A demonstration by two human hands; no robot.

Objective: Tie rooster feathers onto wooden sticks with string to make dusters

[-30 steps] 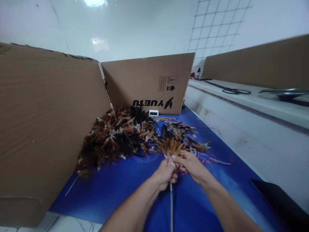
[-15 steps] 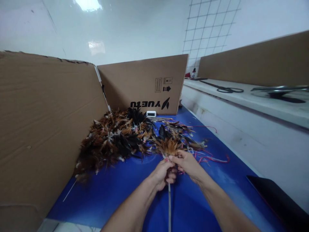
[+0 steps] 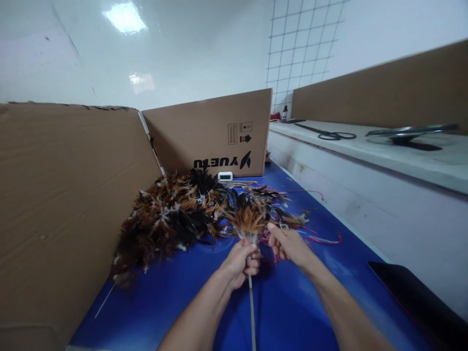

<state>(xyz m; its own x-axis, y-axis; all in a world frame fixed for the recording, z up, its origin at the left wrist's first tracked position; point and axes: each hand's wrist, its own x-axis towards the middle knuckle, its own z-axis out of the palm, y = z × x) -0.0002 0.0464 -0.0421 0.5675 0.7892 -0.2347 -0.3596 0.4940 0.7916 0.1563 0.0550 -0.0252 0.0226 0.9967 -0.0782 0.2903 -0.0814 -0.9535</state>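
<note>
Since a moment ago our right hand (image 3: pixel 288 243) has drawn slightly aside, its grip loosened, while our left hand (image 3: pixel 239 261) clenches the feather stick (image 3: pixel 250 292); slackening could unravel the feathers (image 3: pixel 247 222).

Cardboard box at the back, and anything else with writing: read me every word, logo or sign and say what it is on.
"YUETU", printed upside down in black beside a wing-like logo, on the upright cardboard box.
Small label and arrow signs above it on the same box: too small to read.
White device at the box's foot: no legible display.
</note>
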